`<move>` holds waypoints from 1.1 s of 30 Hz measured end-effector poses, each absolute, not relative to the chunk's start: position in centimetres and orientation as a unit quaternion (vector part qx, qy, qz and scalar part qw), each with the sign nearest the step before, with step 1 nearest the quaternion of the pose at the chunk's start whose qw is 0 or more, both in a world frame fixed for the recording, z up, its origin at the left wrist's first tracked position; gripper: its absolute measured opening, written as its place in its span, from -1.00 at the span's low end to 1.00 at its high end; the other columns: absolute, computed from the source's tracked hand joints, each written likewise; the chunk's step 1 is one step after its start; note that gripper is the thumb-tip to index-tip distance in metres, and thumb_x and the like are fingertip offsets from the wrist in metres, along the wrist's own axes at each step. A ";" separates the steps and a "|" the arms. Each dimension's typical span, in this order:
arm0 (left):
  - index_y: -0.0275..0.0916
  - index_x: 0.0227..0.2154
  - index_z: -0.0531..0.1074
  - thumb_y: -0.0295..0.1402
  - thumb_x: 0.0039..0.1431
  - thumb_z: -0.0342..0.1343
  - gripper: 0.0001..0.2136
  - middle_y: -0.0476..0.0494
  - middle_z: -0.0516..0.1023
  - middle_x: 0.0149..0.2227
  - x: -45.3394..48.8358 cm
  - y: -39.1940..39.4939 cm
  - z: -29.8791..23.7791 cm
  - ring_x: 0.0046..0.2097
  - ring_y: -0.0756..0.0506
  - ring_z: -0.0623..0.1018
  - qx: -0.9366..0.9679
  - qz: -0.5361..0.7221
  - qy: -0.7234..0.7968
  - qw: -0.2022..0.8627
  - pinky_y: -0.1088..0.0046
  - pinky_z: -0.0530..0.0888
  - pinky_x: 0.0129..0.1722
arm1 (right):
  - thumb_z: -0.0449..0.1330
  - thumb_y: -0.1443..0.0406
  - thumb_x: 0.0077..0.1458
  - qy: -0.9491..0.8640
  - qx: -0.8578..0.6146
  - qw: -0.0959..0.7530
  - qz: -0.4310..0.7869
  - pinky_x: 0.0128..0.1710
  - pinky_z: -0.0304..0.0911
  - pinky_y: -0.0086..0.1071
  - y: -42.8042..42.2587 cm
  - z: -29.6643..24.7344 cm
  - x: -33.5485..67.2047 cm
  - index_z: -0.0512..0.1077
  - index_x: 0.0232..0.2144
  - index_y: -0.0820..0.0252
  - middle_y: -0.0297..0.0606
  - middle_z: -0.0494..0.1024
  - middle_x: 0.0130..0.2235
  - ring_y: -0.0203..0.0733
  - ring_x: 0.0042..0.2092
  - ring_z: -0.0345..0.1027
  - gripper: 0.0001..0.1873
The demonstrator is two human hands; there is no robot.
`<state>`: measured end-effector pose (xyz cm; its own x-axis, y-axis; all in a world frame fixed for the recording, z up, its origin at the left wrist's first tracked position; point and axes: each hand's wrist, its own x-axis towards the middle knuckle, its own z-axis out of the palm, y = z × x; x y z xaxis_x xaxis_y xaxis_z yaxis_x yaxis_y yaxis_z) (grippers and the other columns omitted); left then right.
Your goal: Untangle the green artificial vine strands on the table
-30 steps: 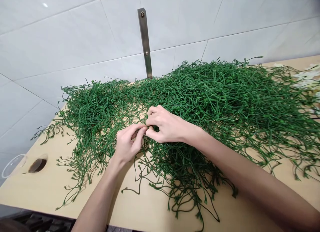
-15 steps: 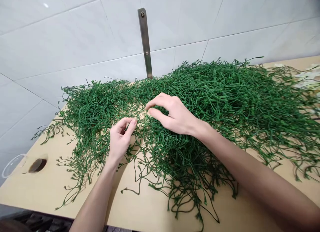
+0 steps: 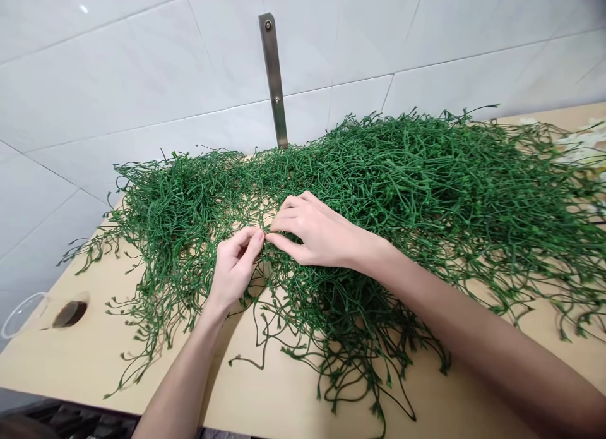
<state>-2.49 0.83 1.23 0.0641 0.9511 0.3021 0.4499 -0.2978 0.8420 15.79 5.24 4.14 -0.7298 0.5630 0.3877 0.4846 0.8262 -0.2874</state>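
Thin green artificial stems with small forked tips lie heaped across the table. Over the thinner middle of the heap, my left hand pinches with thumb and forefinger. My right hand comes from the right, its thumb and fingertips closed right beside the left fingertips. The two hands almost touch. Whatever lies between the fingertips is too small to make out among the stems. A denser bunch of green stems spreads below my right wrist and hangs toward the table's front edge.
The pale wooden table stands against a white tiled wall. A metal bracket rises behind the heap. At the left lies a clear plastic cup near a dark round hole or spot. White flowers lie at far right.
My right hand has moved down and left, closing its fingers against the left fingertips. My left hand has shifted slightly right, still pinched.
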 end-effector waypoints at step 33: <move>-0.21 -0.32 0.34 -0.11 0.21 0.07 -0.75 0.11 0.16 -0.62 -2.5 1.0 1.5 -0.55 0.04 0.18 0.637 0.458 0.511 0.350 0.53 0.16 -0.55 | 0.16 0.41 0.07 -0.893 -0.236 0.270 0.270 -0.07 0.19 -0.30 6.2 4.6 16.9 0.50 -0.44 0.22 -0.31 0.58 -0.34 -0.24 -0.22 0.36 -0.88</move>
<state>-2.47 1.04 1.48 0.0570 0.9725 0.2260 0.3306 -0.2320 0.9148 16.88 6.16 4.56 -0.7419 0.5684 0.3556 0.2765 0.7426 -0.6100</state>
